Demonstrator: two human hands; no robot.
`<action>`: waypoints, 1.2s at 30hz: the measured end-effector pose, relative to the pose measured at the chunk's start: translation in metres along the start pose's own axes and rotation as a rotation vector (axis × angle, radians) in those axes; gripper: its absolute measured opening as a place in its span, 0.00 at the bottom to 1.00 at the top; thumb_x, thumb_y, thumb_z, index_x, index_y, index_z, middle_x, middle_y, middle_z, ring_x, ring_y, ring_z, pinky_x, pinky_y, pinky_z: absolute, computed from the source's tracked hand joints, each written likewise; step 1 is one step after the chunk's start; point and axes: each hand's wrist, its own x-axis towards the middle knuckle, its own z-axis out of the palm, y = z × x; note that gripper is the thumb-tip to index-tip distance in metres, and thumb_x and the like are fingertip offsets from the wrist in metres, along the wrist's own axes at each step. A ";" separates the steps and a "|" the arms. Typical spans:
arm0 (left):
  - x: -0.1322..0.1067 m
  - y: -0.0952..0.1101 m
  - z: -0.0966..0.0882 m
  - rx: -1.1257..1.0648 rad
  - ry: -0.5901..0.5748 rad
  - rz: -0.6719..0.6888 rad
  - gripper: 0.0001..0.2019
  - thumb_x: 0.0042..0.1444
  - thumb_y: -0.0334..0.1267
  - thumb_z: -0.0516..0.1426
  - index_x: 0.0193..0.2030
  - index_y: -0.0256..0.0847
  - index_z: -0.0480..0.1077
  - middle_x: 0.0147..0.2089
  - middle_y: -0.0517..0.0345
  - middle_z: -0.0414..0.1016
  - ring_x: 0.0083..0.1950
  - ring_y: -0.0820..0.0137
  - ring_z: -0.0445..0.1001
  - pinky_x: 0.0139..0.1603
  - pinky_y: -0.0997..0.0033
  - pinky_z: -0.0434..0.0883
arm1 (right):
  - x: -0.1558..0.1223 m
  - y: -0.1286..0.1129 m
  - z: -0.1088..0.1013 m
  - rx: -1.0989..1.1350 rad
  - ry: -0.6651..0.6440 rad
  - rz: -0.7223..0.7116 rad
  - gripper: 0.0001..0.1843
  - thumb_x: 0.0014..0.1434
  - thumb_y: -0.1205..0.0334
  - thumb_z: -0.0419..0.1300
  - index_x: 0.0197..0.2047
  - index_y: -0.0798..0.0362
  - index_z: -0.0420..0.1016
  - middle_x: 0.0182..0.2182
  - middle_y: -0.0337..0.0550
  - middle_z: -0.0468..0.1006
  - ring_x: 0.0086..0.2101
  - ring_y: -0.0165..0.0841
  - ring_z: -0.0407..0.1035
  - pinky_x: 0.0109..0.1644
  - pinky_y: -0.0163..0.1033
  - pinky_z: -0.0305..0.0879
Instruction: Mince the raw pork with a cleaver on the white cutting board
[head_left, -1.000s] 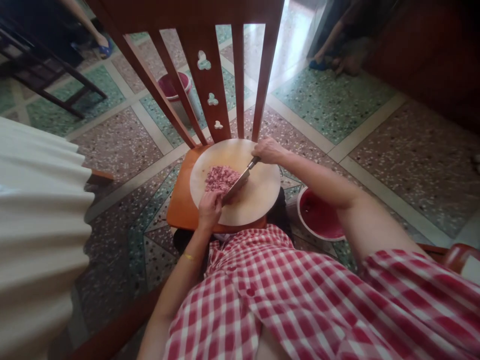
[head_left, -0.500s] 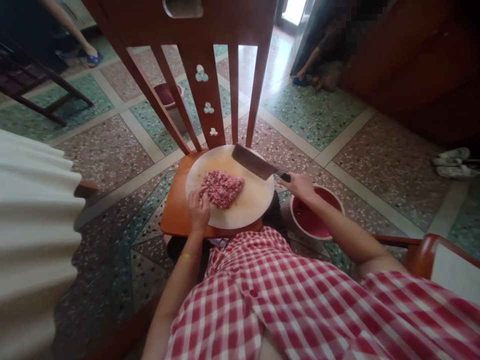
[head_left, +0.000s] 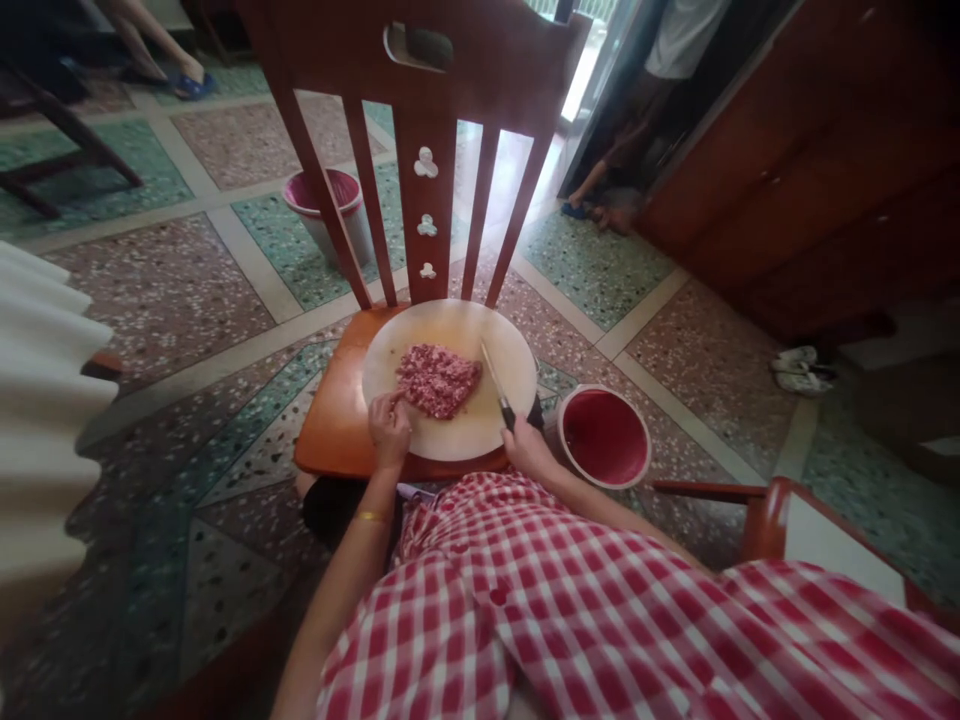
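Note:
A heap of minced meat (head_left: 438, 381) lies on a round, pale cutting board (head_left: 457, 442), which rests on the seat of a wooden chair (head_left: 334, 425). My left hand (head_left: 390, 428) is at the near left edge of the meat with its fingers curled in; whether anything is pinched in them is hidden. In my right hand (head_left: 529, 446), closed around the dark handle, is a cleaver (head_left: 495, 375). Its blade stands edge-on to the camera, over the right part of the board and just right of the meat.
A red-lined bucket (head_left: 606, 436) stands on the floor right of the chair. Behind the slatted chair back is another bucket (head_left: 322, 192). A pleated cloth (head_left: 45, 420) hangs at left. White shoes (head_left: 802, 370) lie at right. Other people's feet show at the far left and near the doorway.
My right hand has drawn the cleaver left and closer to me, turning its blade from flat to edge-on beside the meat. My left hand stays by the meat. The camera view has shifted.

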 end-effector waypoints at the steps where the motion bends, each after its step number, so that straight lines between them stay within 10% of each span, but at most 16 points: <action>1: -0.002 -0.002 0.000 0.005 0.003 -0.001 0.11 0.56 0.31 0.48 0.40 0.39 0.70 0.39 0.53 0.71 0.44 0.68 0.68 0.49 0.65 0.66 | 0.003 -0.010 0.004 0.018 -0.005 -0.024 0.15 0.62 0.60 0.44 0.49 0.59 0.58 0.35 0.57 0.77 0.36 0.43 0.72 0.36 0.39 0.61; 6: -0.008 -0.005 0.007 0.012 0.005 -0.055 0.11 0.56 0.32 0.48 0.41 0.39 0.70 0.40 0.51 0.70 0.44 0.67 0.68 0.48 0.65 0.67 | 0.024 -0.023 -0.001 0.119 0.038 -0.105 0.14 0.61 0.58 0.47 0.47 0.55 0.62 0.35 0.51 0.77 0.36 0.39 0.71 0.37 0.37 0.62; 16: -0.004 -0.007 0.026 0.038 0.078 -0.073 0.11 0.56 0.32 0.48 0.41 0.40 0.69 0.41 0.51 0.70 0.45 0.66 0.68 0.50 0.63 0.66 | 0.057 0.070 -0.056 0.179 0.174 -0.114 0.16 0.60 0.56 0.46 0.44 0.55 0.68 0.33 0.46 0.77 0.34 0.37 0.71 0.37 0.36 0.62; 27: -0.009 -0.005 0.024 0.080 0.091 -0.029 0.11 0.57 0.33 0.47 0.42 0.39 0.69 0.41 0.51 0.69 0.46 0.67 0.66 0.52 0.63 0.65 | 0.063 0.011 -0.020 0.013 0.071 -0.294 0.15 0.60 0.59 0.51 0.48 0.54 0.67 0.38 0.48 0.77 0.40 0.36 0.71 0.41 0.34 0.60; 36: -0.010 -0.002 0.024 0.090 0.100 -0.022 0.12 0.57 0.32 0.47 0.43 0.39 0.68 0.40 0.51 0.69 0.45 0.67 0.66 0.50 0.63 0.65 | 0.100 0.055 -0.064 0.210 -0.029 -0.434 0.17 0.57 0.57 0.51 0.48 0.54 0.69 0.36 0.44 0.76 0.35 0.34 0.69 0.36 0.35 0.62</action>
